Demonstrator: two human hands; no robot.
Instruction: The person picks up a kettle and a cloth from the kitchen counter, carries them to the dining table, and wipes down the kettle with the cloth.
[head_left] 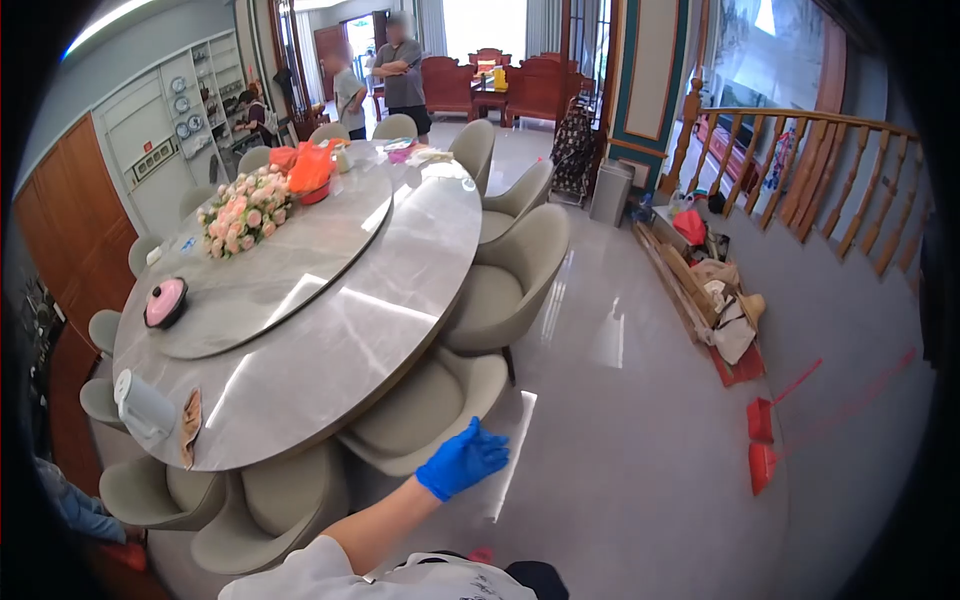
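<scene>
**Head view: left hand free beside nearest chair, no handling under way**

Shows left hand (465, 460) in a blue glove, held out above the glossy floor (620, 440), with fingers loosely extended and nothing visible in grasp. Cannot report on right hand: out of view.

Places nearest chair (405, 415) immediately beside the glove, partly tucked under the rim of the round surface (370, 365). Cannot confirm contact between glove and chair from this angle.

Records on the surface: white kettle (147, 407) and brown cloth (191, 425) near the close edge, pink-lidded pot (165, 302) and flower arrangement (245, 215) farther in, red bag (312, 168) beyond. Notes also red dustpan-like item (760, 420) on the right, well apart from the glove.

Judged as a free-hand stage, short of any grip. To take hold of the chair, would call for turning the palm toward its rim and closing the fingers; for the kettle or cloth, would call for a longer reach leftward, clear of the chair backs.
</scene>
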